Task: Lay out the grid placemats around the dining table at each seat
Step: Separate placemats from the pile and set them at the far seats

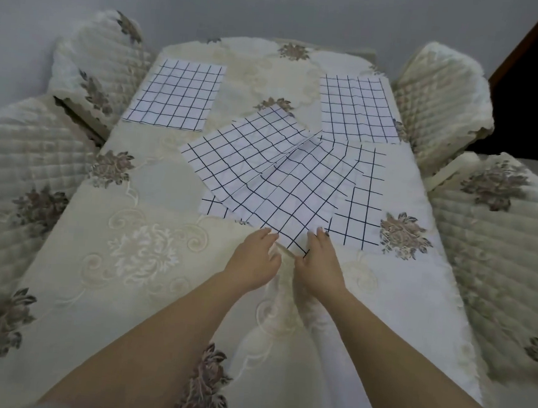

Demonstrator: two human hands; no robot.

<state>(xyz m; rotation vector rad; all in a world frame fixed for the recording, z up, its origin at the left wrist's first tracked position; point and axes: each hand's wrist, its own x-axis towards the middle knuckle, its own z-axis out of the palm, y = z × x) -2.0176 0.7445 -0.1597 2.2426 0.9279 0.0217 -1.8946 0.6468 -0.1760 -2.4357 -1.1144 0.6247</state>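
A: Where do the mats stand?

B: One far-left placemat (175, 95) and one far-right placemat (358, 109) lie flat on the desk (95, 270). The others sit in a fanned pile (232, 162) mid-desk, overlapping, with none in front of the near chairs (15, 177).

A: And the hands?

B: Both are at the near corner of the top mat (293, 202). The left hand (253, 262) is loose, its fingers nearly straight and touching the mat's near edge. The right hand (319, 265) has its fingers lying on the corner and its thumb at the tip. I cannot tell whether it truly pinches the mat.

A: What could go wrong?

B: I'd guess a lift from one corner drags the sheets beneath, since they overlap. The tablecloth (288, 305) is rucked between the wrists, so a pull could bunch it and shift the laid mats.
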